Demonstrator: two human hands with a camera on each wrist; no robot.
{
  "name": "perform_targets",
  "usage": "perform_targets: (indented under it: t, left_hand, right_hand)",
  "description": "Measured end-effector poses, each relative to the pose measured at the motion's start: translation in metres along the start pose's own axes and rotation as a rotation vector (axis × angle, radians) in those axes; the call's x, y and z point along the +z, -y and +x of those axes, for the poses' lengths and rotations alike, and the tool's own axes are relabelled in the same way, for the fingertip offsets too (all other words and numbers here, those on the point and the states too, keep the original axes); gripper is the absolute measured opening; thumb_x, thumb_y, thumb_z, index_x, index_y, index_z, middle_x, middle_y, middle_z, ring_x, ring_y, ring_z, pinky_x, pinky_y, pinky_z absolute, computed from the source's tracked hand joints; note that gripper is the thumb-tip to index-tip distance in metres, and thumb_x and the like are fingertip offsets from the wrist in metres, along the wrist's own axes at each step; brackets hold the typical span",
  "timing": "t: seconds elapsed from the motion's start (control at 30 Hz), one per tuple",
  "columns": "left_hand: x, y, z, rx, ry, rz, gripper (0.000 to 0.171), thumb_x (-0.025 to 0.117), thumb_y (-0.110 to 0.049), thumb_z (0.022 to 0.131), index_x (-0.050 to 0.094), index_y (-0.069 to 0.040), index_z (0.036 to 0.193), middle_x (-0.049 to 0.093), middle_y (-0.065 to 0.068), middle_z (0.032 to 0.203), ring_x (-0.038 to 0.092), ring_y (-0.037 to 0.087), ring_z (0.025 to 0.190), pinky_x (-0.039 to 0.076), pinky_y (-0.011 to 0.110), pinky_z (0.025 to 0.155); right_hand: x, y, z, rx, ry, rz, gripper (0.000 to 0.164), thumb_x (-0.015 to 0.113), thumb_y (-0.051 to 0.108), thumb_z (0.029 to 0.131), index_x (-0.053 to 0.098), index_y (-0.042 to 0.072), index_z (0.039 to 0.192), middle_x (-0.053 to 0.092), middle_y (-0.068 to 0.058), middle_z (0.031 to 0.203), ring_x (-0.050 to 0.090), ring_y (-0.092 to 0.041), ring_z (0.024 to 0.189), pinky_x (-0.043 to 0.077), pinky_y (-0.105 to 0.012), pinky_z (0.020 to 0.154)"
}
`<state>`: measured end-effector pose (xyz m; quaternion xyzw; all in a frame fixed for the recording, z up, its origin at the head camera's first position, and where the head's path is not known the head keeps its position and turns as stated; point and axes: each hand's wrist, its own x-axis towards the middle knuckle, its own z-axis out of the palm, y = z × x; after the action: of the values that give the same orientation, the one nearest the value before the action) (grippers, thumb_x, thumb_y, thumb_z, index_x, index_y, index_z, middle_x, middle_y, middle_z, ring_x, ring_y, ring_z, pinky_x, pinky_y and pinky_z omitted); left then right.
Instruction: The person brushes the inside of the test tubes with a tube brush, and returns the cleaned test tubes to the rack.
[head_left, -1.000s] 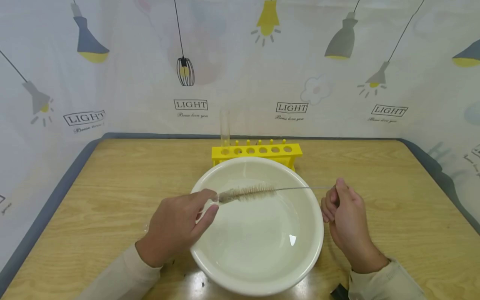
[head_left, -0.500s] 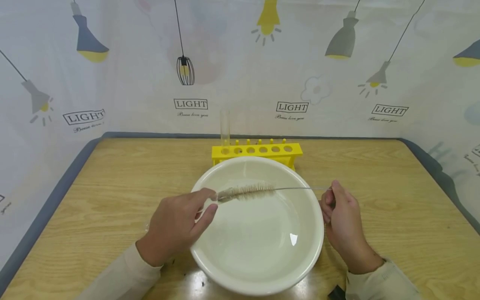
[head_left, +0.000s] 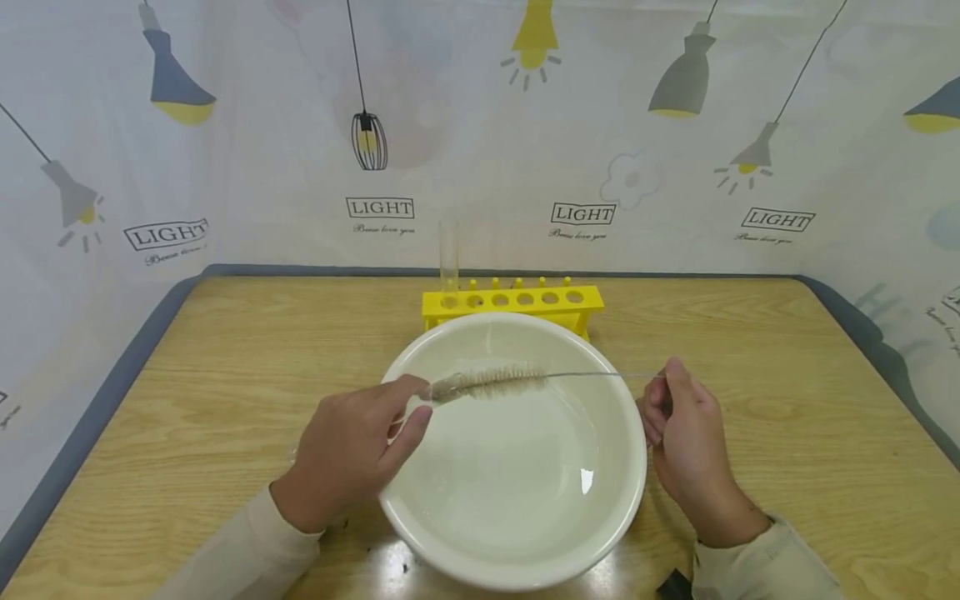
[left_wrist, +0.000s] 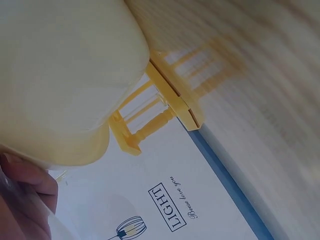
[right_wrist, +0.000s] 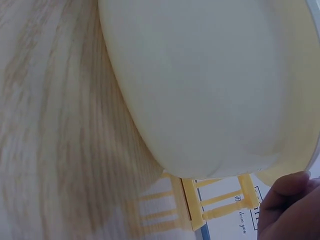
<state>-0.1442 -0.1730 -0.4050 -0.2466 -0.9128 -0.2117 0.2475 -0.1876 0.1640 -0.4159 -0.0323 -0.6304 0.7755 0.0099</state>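
Note:
Over the basin, my left hand [head_left: 356, 446] grips a clear glass test tube, mostly hidden by the hand; its rounded end [head_left: 293, 452] peeks out behind. A test tube brush [head_left: 498, 382] with pale bristles lies level, its tip inside the tube's mouth at my left fingertips. My right hand [head_left: 690, 450] pinches the thin wire handle [head_left: 592, 374] beyond the basin's right rim. The white basin [head_left: 517, 575] stands on the table below. In the left wrist view, fingers [left_wrist: 32, 180] show at the lower left; the right wrist view shows my right hand [right_wrist: 292, 207] at the lower right.
Behind the basin stands a yellow test tube rack [head_left: 513, 300], with one clear test tube [head_left: 449, 262] upright in its leftmost hole. A black object [head_left: 675, 586] lies by the right sleeve. A printed curtain [head_left: 480, 167] rises behind the wooden table [head_left: 825, 417].
My right hand has shifted slightly left, and the brush bristles sit a little farther left, toward the left hand. The left hand, basin and rack look almost unmoved.

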Motion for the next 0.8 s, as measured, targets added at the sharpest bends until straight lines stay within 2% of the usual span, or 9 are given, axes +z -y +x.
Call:
perform_targets:
  t: [0.27,0.8]
  left_hand:
    - [0.0003,0.0002,0.0004,0.002,-0.003,0.006,0.015,0.056,-0.027,0.096,0.064,-0.019,0.105,0.041,-0.013,0.061,0.033,0.000,0.052,0.027,0.017,0.047]
    - [-0.0012,-0.0009,0.0017,0.012,0.008,0.017,0.017,0.056,-0.029,0.097,0.064,-0.019,0.107,0.042,-0.013,0.062,0.034,0.000,0.052,0.028,0.017,0.047]
  right_hand:
    - [-0.0019,0.0016,0.0013,-0.043,0.014,-0.019,0.046,0.036,0.041,0.108,0.043,0.012,0.073,0.032,0.004,0.052,0.030,-0.013,0.044,0.029,-0.030,0.046]
    - [-0.0041,0.0069,0.0011,-0.059,0.012,-0.031,0.045,0.039,0.041,0.107,0.041,0.012,0.073,0.032,0.004,0.052,0.029,-0.017,0.045,0.033,-0.027,0.047]
